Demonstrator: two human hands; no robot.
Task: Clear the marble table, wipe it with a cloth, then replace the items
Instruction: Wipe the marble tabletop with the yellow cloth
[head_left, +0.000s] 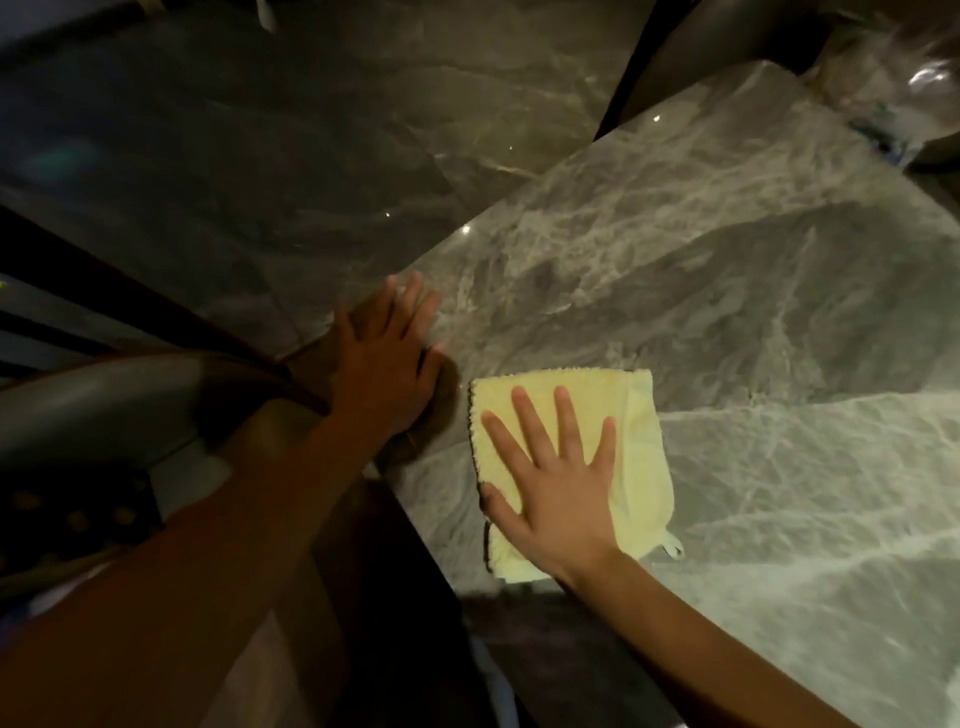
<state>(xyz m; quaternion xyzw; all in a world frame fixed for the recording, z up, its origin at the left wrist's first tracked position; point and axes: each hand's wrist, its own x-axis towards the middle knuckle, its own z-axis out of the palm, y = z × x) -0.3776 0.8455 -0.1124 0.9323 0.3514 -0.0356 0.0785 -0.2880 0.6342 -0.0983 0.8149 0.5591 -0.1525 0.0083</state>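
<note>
Item: yellow cloth (639, 441), folded, lower centre, flat on the marble surface (753, 291) near its corner. Right hand (558, 499): fingers (524, 410) splayed, pressing it, not gripping. Left hand (387, 358): flat, released, bracing at the left edge. Risk: cloth bunching or sliding off the near edge under an uneven stroke.

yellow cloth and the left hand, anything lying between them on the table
Nothing: the head view shows only a narrow strip of bare marble table between the left hand and the yellow cloth.
</note>
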